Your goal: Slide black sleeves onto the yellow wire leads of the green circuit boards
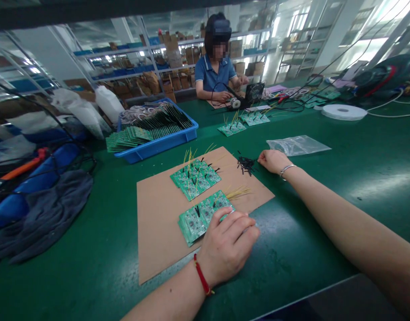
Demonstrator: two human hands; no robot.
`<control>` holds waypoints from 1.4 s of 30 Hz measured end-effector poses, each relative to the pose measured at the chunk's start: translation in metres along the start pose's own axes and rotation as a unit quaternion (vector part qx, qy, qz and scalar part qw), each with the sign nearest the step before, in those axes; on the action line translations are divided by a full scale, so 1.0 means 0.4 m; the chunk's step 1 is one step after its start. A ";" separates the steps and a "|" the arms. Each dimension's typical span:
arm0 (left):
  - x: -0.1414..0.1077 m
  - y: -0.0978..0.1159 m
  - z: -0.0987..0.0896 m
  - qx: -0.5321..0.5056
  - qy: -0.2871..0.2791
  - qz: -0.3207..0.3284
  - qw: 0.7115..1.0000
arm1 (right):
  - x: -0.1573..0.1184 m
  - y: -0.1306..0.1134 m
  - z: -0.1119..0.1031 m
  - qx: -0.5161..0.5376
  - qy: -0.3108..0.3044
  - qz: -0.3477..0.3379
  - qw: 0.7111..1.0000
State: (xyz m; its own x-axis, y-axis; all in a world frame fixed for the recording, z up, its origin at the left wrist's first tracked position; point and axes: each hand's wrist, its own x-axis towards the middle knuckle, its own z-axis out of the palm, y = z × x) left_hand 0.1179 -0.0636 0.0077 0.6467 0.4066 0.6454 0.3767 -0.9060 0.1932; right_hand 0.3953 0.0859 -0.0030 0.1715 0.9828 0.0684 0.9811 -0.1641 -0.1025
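The left hand [226,246] rests loosely, ungripping, on stacked green circuit boards [191,225]; the relaxed right hand [273,161] lies just beside loose black tubes [246,165] on a brown cardboard sheet [154,223], a blue plastic crate [158,145] beyond.

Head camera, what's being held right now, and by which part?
The left hand lies on the right end of a circuit board stack; whether it grips cannot be told. The right hand holds nothing visible.

And on the left hand [226,247], there it was, a thin red cord bracelet [201,274] circling the wrist, tied off with a short knotted end! Over on the right hand [273,161], a slim silver bangle [287,170] gleamed at the wrist, a narrow, plain metal band!
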 end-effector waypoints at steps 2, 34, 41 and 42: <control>0.001 0.000 0.000 0.001 -0.007 0.005 1.000 | -0.008 -0.006 0.006 -0.001 0.008 -0.007 1.000; 0.165 -0.078 0.018 0.175 -0.249 -0.267 0.914 | -0.250 -0.142 -0.020 0.644 0.032 -0.090 0.760; 0.154 -0.092 -0.007 0.052 -0.172 -0.342 0.922 | -0.252 -0.136 -0.032 0.651 0.134 -0.057 0.745; 0.154 -0.094 -0.009 0.020 -0.159 -0.355 0.921 | -0.253 -0.137 -0.033 0.654 0.136 -0.056 0.742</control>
State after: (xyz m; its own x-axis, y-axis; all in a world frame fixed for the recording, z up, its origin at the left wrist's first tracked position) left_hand 0.1412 -0.0049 0.0426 0.3868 0.9148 0.1166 0.7994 -0.3956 0.4522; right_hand 0.3254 -0.0057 0.0088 0.2816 0.9017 0.3281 0.0944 0.3142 -0.9446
